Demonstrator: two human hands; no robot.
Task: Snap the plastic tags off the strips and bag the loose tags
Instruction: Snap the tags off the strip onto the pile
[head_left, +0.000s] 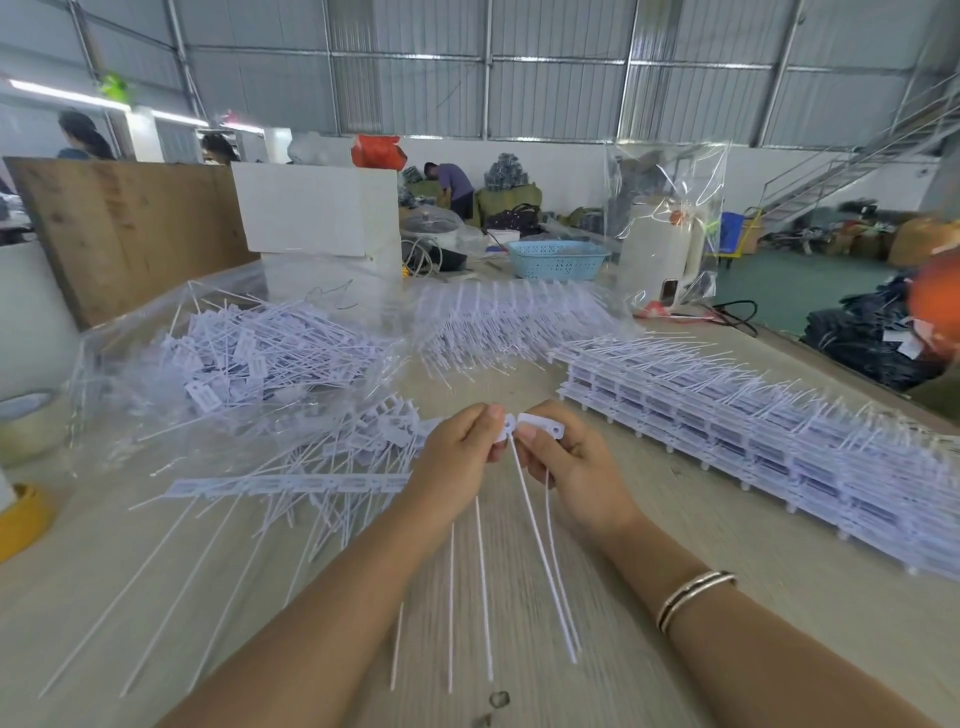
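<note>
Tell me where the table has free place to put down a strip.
Bare wood shows between the right forearm and the stacked strips, and at the near left below the lone strip. The loose tags in the clear bag crowd the far left.

Blue basket (557, 258) far on table (675, 519); tape rolls (23, 517) at left edge.

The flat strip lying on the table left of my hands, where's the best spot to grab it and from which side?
Probably by its flat band, pinched from above along the far edge. The band is the one solid, wide part; the thin tails fan toward you over the table and would likely just bend.
</note>
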